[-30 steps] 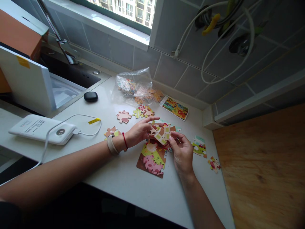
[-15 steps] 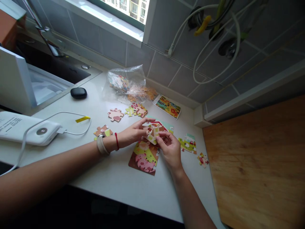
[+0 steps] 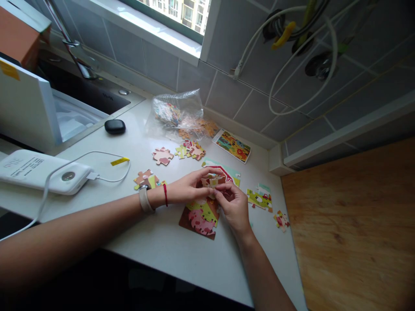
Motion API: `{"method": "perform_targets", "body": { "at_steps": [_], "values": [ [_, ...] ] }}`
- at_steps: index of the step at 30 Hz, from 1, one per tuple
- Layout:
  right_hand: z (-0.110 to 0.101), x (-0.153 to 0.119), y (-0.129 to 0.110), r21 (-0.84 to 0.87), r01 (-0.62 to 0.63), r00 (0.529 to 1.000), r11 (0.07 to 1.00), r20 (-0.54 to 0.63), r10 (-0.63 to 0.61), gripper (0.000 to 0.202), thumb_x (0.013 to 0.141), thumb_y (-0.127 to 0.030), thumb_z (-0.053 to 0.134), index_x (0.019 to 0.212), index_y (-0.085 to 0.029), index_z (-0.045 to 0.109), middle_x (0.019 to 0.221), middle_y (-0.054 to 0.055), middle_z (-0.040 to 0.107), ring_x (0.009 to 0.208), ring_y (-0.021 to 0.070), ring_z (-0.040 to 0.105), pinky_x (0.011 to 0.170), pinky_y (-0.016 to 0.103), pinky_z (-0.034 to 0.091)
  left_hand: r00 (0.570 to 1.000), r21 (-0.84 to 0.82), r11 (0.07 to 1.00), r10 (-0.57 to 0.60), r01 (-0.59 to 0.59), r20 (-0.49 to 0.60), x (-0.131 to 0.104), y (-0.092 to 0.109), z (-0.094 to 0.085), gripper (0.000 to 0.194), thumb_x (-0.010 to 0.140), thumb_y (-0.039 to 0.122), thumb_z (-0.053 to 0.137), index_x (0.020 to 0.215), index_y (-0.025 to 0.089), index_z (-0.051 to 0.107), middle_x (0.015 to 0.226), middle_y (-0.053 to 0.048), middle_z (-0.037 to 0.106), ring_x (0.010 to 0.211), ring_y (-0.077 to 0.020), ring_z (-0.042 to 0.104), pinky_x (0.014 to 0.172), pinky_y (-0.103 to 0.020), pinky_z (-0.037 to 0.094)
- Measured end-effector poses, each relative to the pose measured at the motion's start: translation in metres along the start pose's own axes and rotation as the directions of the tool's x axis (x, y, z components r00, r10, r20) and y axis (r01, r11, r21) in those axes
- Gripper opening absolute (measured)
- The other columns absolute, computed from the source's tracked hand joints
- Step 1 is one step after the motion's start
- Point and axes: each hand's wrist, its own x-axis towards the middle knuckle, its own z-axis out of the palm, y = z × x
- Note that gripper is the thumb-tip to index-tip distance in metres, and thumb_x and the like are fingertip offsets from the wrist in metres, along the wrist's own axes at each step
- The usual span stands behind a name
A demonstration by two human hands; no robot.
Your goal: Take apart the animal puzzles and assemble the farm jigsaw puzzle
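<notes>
My left hand (image 3: pixel 191 185) and my right hand (image 3: pixel 231 202) meet over the middle of the counter, both closed on jigsaw puzzle pieces (image 3: pixel 212 180) in brown, cream and yellow-green. Fingers cover much of these pieces, so their exact number is hidden. Beneath and in front of the hands lies a joined puzzle section (image 3: pixel 199 220) with a pink pig on a brown and green ground. Just behind them a section with a red barn (image 3: pixel 227 171) lies flat. Right of my right hand rests a green section with sheep and a red car (image 3: pixel 260 197).
Loose pieces (image 3: pixel 162 156) and a small pile (image 3: pixel 191 149) lie behind. More pieces (image 3: pixel 145 179) sit by my left wrist, one (image 3: pixel 281 220) at right. Around them are a plastic bag (image 3: pixel 177 112), picture card (image 3: pixel 231 145), black case (image 3: pixel 115 126), corded power bank (image 3: pixel 48 172) and wooden board (image 3: pixel 350 224).
My hands have drawn closer together around the pieces, and my left fingers now curl over them more. The whole view has shifted slightly, moving the scene to the right.
</notes>
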Motion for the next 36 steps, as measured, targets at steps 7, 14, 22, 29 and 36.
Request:
{"method": "perform_targets", "body": {
  "at_steps": [7,14,22,29,36],
  "values": [
    [-0.008,0.003,-0.006,-0.005,0.010,0.999,1.000,-0.036,-0.010,0.016,0.078,-0.036,0.083,0.081,-0.023,0.073,0.081,0.001,0.070,0.076,0.0182,0.067,0.072,0.030,0.055,0.999,-0.064,0.997,-0.035,0.035,-0.001,-0.002,0.004,0.005,0.055,0.095,0.030,0.070,0.146,0.026,0.051,0.135,-0.013,0.065,0.126,-0.0284,0.065,0.104,-0.044,0.055],
    [-0.036,0.016,0.012,-0.301,-0.003,0.969,0.954,-0.235,-0.071,0.027,0.081,-0.043,0.076,0.097,-0.021,0.078,0.104,0.008,0.069,0.098,0.0245,0.066,0.092,0.042,0.055,0.973,0.143,0.988,-0.017,0.051,-0.232,0.000,0.001,0.004,0.042,0.096,0.025,0.059,0.138,0.019,0.055,0.110,-0.011,0.072,0.084,-0.0180,0.073,0.076,-0.032,0.060],
    [-0.025,0.010,0.020,-0.548,0.063,0.974,0.834,-0.147,-0.170,0.039,0.085,-0.044,0.071,0.118,-0.024,0.078,0.144,0.014,0.056,0.135,0.0329,0.053,0.120,0.054,0.036,0.948,0.732,0.682,0.220,0.019,-0.230,0.002,0.003,-0.015,0.020,0.094,0.019,0.055,0.104,0.019,0.071,0.101,-0.009,0.074,0.097,-0.0241,0.069,0.093,-0.042,0.055],
    [-0.017,0.007,0.014,-0.525,0.149,0.972,0.838,-0.078,-0.222,0.032,0.090,-0.039,0.068,0.116,-0.024,0.079,0.139,0.013,0.063,0.139,0.0330,0.051,0.121,0.057,0.034,0.931,0.861,0.428,0.106,0.274,-0.349,0.001,-0.013,-0.040,0.047,0.089,0.031,0.067,0.135,0.025,0.061,0.163,-0.013,0.040,0.155,-0.0439,0.023,0.124,-0.067,0.019],
    [-0.014,0.005,0.003,-0.439,0.192,0.965,0.878,-0.079,-0.250,0.031,0.093,-0.036,0.066,0.120,-0.023,0.074,0.128,0.012,0.069,0.126,0.0280,0.061,0.117,0.051,0.041,0.896,0.872,0.276,0.069,0.405,-0.438,0.006,-0.009,-0.060,0.050,0.096,0.045,0.060,0.139,0.021,0.058,0.159,-0.018,0.044,0.151,-0.0432,0.032,0.120,-0.061,0.029]
  ]
}}
